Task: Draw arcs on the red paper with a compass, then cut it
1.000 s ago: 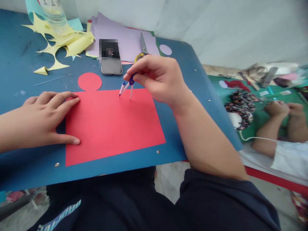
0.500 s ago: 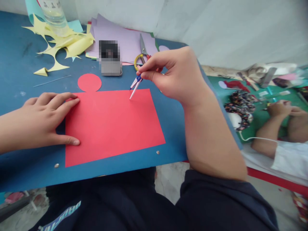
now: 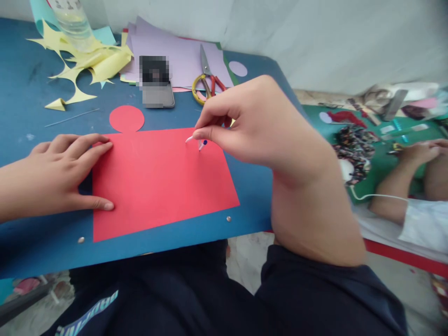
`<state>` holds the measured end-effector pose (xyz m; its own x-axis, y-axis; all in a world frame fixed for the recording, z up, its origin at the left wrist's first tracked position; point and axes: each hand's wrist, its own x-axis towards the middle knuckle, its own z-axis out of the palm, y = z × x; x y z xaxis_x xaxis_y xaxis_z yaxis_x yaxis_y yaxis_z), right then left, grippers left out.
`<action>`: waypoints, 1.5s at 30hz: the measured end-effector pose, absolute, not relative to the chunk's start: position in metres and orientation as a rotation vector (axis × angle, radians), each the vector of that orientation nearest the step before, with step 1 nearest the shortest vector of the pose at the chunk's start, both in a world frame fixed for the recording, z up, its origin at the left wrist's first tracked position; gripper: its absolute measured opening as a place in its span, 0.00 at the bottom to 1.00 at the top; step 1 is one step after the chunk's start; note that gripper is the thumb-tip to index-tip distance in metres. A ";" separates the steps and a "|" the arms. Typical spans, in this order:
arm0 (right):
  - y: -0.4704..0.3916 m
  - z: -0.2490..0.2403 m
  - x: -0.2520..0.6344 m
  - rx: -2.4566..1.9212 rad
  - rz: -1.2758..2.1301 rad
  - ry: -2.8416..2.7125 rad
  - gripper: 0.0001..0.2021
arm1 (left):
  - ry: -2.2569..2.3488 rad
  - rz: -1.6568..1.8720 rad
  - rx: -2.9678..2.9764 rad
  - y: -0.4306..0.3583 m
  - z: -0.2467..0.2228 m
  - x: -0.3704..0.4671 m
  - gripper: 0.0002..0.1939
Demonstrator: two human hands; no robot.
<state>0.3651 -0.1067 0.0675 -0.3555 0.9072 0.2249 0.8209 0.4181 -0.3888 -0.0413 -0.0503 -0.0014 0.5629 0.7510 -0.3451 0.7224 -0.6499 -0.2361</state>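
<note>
A red sheet of paper (image 3: 157,182) lies flat on the blue tabletop. My left hand (image 3: 66,172) is spread open, with its fingertips and thumb resting on the left edge of the sheet. Over the sheet's upper right part, my right hand (image 3: 241,123) pinches a small white and blue drawing compass (image 3: 200,145). Most of the compass is hidden behind the fingers; only its lower ends show near the paper. A cut red paper circle (image 3: 126,118) sits by the sheet's top edge.
Scissors (image 3: 206,77), purple paper sheets (image 3: 182,60), a partly pixelated phone-like thing (image 3: 157,95), yellow paper scraps (image 3: 112,65), a thin stick (image 3: 72,117) and a water bottle (image 3: 75,25) lie toward the back. At right, another person's hands (image 3: 420,154) are over a green table (image 3: 381,168).
My right hand has turned and come lower, tilting the compass so its ends now point differently over the red sheet. The left hand stays on the sheet's left edge.
</note>
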 end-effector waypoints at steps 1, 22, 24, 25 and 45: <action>-0.106 0.066 0.360 -1.476 0.289 -2.271 0.13 | -1.277 0.634 -2.725 -0.050 -0.002 -0.042 0.62; -0.087 0.042 0.342 -1.553 0.271 -1.969 0.23 | -1.224 0.459 -2.868 -0.048 -0.006 -0.053 0.58; -0.086 0.041 0.341 -1.555 0.265 -1.967 0.22 | -1.212 0.462 -2.868 -0.048 -0.006 -0.053 0.57; -0.086 0.041 0.341 -1.556 0.261 -1.968 0.21 | -1.207 0.467 -2.867 -0.048 -0.005 -0.053 0.57; -0.080 0.026 0.338 -1.527 0.129 -1.891 0.23 | -1.206 0.483 -2.864 -0.049 -0.004 -0.053 0.58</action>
